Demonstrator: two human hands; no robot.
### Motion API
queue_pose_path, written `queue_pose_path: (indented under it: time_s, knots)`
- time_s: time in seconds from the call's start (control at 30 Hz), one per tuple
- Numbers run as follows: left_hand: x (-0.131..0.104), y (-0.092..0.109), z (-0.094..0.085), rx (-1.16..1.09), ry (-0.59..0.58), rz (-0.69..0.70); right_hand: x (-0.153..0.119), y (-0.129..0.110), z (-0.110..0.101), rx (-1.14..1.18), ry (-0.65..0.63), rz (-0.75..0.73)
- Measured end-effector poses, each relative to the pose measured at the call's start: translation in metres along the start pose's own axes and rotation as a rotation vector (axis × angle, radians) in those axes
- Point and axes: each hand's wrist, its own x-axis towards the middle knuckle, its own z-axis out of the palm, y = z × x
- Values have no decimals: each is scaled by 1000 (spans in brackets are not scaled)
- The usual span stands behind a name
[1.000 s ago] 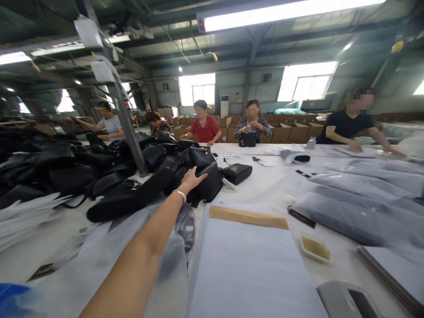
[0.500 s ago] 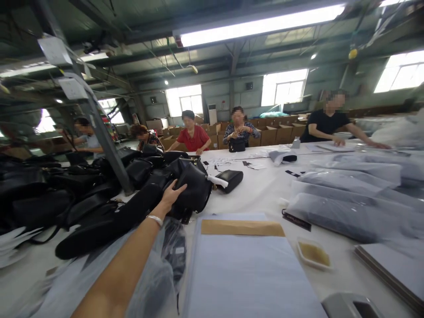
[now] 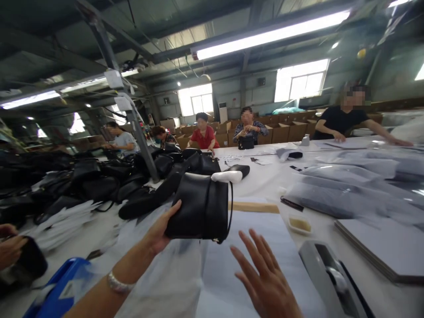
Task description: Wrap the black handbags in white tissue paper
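Observation:
A black handbag [image 3: 198, 207] is held up over the table by my left hand [image 3: 164, 227], thumb on its near face and the other fingers hidden beneath. The bag is tilted, its thin strap hangs down the right side, and a white wrapped piece [image 3: 227, 176] shows at its top. My right hand [image 3: 261, 269] is spread open with nothing in it, just right of the bag and apart from it. Below lies a stack of white sheets [image 3: 251, 247] with a brown strip [image 3: 255, 206] along its far edge.
Black bags [image 3: 89, 176] are piled on the left. A grey tape dispenser [image 3: 331, 274], a small dish [image 3: 300, 224] and stacked boards [image 3: 374, 247] stand right, with plastic-wrapped packs [image 3: 344, 190] beyond. A blue object [image 3: 62, 282] and a co-worker's hands [image 3: 11, 247] are lower left.
My left hand has lifted the black handbag from the pile and brought it nearer, over the white sheets. My right hand has come into view. The view has turned left.

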Motion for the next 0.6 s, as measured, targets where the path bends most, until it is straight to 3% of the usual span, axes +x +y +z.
queue_pose_path:
  time_s: [0.1,0.2,0.3,0.37,0.47,0.53,0.6]
  knots:
    - [-57,-39,-2,-30,-26,-122,11,-16,-21,-120,-76,-120]
    - [-103,-68,-2,-81,-88,-220,11,-24,-41,-54,-158,-264]
    - [-139,-79,-4,-77,-66,-230,8,-22,-59,72,-150,-406]
    - [-158,-78,-9,-99,-68,-189,9,-22,-72,153,-115,-414]
    - [-165,-71,-17,-186,-190,-44,10,-29,-89,311,22,-243]
    - [-152,-70,-19,-220,-226,156,9,-36,-94,443,149,-3]
    - [-126,-75,-16,-224,-139,377,8,-41,-91,620,296,324]
